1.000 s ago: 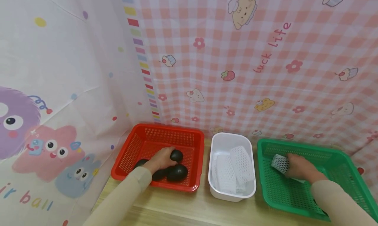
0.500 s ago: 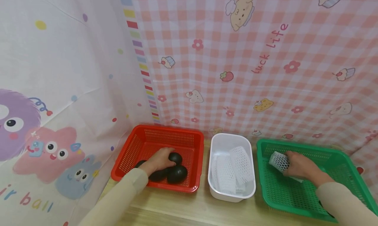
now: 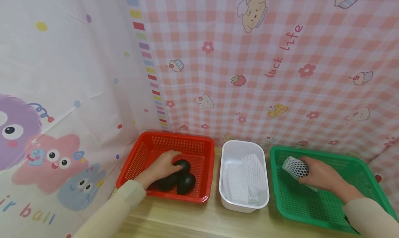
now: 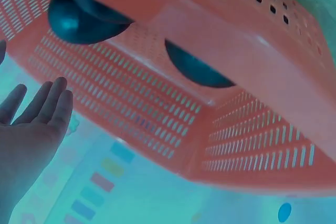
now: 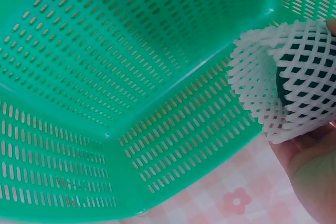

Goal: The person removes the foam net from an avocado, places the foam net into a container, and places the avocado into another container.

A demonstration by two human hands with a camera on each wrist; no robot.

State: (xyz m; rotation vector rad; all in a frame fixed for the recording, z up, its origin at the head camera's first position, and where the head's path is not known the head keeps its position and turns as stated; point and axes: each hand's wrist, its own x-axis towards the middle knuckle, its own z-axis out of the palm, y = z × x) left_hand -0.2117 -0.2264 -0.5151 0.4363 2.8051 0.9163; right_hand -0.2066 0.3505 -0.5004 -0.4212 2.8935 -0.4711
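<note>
In the head view my left hand [image 3: 163, 166] is over the red basket [image 3: 205, 198], its thumb at a dark avocado [image 3: 184, 165]. More dark avocados [image 3: 186, 183] lie beneath and beside it. The left wrist view shows that hand's fingers [image 4: 44, 103] extended, with an avocado [image 4: 79, 22] a little way off. My right hand [image 3: 321, 174] holds an avocado [image 5: 310, 77] sleeved in a white foam net [image 5: 252, 72] over the green basket [image 3: 278, 203]. The net's end hangs past the fruit, its mouth loose. Part of the fruit is hidden by the right fingers.
Between the baskets stands a white bin [image 3: 225, 204] with several foam nets [image 3: 254, 172] in it. Under my right hand a white strip [image 3: 311, 188] shows in the green basket. A patterned cloth [image 3: 199, 75] hangs behind the wooden table [image 3: 174, 217].
My right hand has raised and turned the netted avocado slightly. The left hand has drawn back to the left, and the avocados under it have shifted a little.
</note>
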